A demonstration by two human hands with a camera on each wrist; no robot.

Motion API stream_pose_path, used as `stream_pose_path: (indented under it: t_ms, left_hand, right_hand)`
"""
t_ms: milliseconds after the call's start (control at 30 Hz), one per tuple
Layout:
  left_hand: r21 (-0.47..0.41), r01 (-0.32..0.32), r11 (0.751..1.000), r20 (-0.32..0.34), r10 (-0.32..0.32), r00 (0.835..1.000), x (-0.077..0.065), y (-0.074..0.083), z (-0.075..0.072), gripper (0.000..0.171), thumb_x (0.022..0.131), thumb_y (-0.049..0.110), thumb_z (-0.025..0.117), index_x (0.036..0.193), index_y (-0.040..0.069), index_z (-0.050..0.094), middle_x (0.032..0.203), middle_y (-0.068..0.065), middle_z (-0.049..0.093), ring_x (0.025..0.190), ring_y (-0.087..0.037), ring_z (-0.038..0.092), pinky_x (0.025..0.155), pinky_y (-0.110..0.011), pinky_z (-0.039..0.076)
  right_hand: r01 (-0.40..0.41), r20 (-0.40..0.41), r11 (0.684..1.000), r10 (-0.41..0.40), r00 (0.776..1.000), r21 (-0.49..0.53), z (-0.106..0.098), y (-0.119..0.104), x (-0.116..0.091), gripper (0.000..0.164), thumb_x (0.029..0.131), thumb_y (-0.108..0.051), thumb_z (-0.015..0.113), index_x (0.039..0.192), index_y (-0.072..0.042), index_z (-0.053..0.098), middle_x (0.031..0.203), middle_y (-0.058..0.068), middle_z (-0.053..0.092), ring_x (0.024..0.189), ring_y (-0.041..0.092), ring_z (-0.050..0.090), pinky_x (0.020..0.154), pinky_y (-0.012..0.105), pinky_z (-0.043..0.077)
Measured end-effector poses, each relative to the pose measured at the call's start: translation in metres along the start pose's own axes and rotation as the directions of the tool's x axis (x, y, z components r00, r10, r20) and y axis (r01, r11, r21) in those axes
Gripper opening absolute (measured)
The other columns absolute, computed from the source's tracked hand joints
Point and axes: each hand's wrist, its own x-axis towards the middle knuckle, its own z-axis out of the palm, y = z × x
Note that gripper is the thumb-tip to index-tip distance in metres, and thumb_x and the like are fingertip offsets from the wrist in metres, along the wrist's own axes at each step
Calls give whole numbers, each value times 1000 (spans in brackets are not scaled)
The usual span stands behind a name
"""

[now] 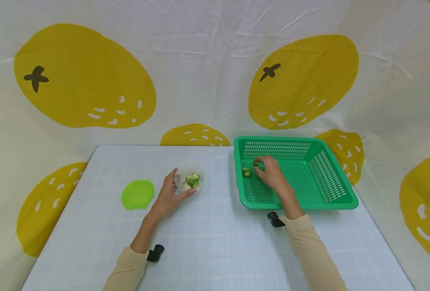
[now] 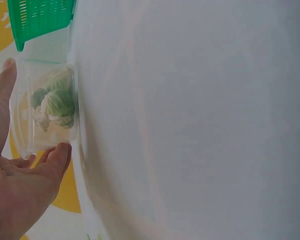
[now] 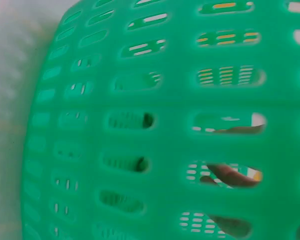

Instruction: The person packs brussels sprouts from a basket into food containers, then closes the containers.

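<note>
My left hand (image 1: 170,197) grips a small clear plastic container (image 1: 180,184) from its left side, thumb on the near edge and fingers round the far one. Inside lie several Brussels sprouts (image 2: 60,102), pale green and cream. Over the left part of a green slotted basket (image 1: 295,207), my right hand (image 1: 270,174) reaches in and pinches a Brussels sprout (image 1: 256,164) at its fingertips. Other Brussels sprouts (image 1: 246,173) lie on the basket floor just left of that hand. In the right wrist view the basket wall hides most of the right hand; only bits of its fingers (image 3: 232,176) show through the slots.
A bright green lid (image 1: 137,195) lies flat on the table to the left of the container. The pale checked tabletop (image 1: 207,242) ends at a white backdrop (image 1: 200,72) printed with yellow fruit, right behind the basket.
</note>
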Motion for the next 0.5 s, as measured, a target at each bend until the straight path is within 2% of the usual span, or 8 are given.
stream_pose_path:
  t_ms: [267,500]
  left_hand:
    - [-8,-3,1000,-1,3,1000,1,0,0,109,89,33,83,164,5,9,163,-25,18,150,-38,28,120,-53,31]
    - [-12,2,1000,-10,-2,1000,0,0,0,109,88,34,84,164,6,10,163,-25,19,150,-38,27,120,-53,30]
  right_hand:
    - [-57,118,998,60,991,-33,1,3,-2,30,98,4,63,126,15,63,127,33,61,122,49,54,100,61,48]
    - [-64,180,996,76,981,-67,3,7,-2,26,97,7,62,122,15,64,123,32,62,113,46,57,93,58,50]
